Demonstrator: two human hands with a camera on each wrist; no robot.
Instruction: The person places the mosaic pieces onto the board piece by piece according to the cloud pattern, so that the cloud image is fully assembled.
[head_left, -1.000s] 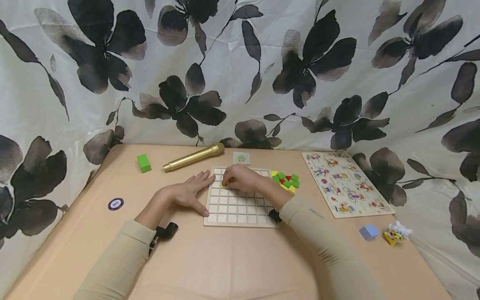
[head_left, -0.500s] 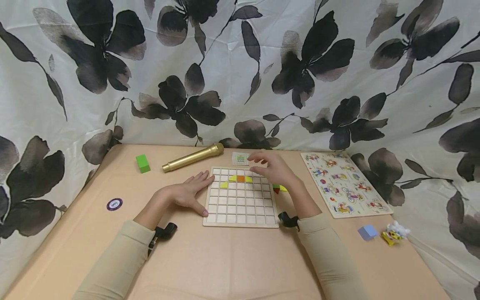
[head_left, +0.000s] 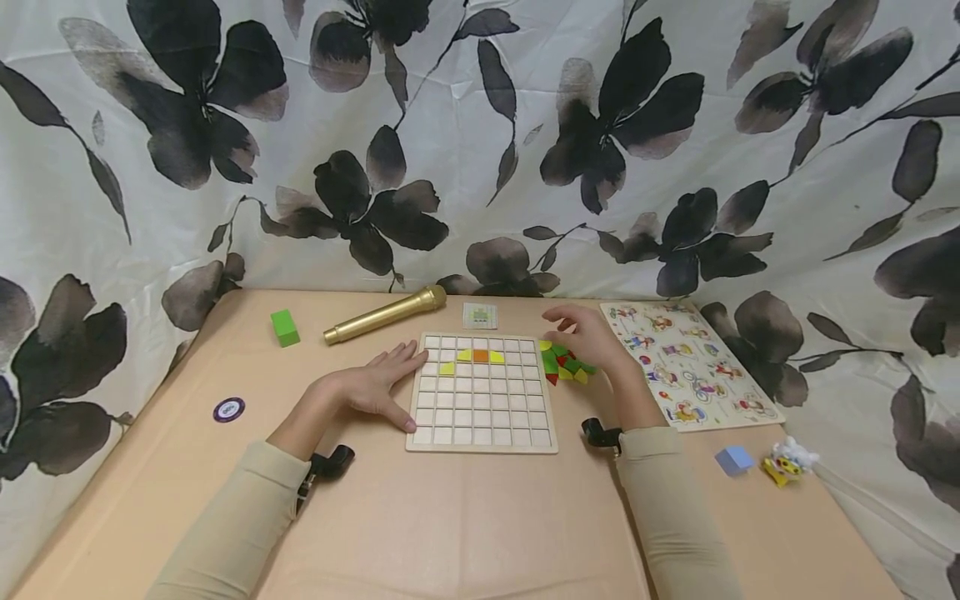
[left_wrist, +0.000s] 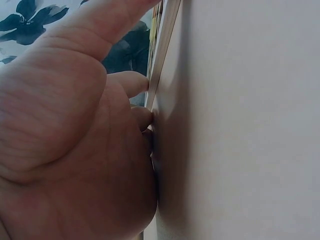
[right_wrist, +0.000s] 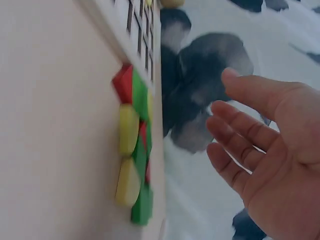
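Floral curtain: hanging behind the tan tabletop.
Grid board: I am seeing it lying flat, side edges running away from the person; I cannot tell which side is longer.
Block pile: lying just beside the board's right edge, below the right hand.
Right fingers: loosely bending, thumb apart, holding nothing that I am seeing.
Left hand: spreading loosely, fingertips and thumb touching the board's left edge, gripping nothing.
Room: tabletop is stretching between board and person; a picture puzzle is bordering the pile's right.

No text is legible; the mark on the chip blurs.
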